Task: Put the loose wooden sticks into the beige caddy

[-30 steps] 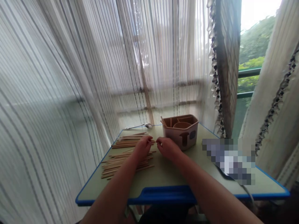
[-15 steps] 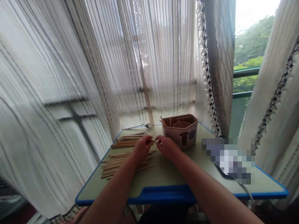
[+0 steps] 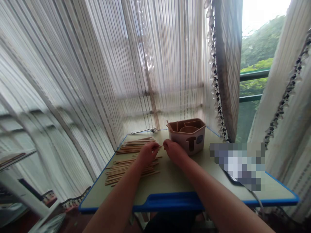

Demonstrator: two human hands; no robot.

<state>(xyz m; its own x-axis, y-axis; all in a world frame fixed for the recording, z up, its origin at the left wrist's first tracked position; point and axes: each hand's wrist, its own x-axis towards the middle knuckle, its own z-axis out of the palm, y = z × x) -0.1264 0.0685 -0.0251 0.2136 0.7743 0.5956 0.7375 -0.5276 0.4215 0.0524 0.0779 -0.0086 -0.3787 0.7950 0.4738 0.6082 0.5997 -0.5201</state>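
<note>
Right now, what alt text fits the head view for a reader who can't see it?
A person's left hand and right hand pinch a thin stick between them over a blue-edged table, with wooden sticks lying at left, a divided caddy at right, and sheer curtains behind.

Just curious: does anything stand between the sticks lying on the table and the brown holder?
Yes: the left hand, over some sticks, and the right hand, by the holder, with a thin stick between them. Nothing else visible.

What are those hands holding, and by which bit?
A thin stick: the right hand seems to pinch one end; where the left hand grips is hidden.
</note>
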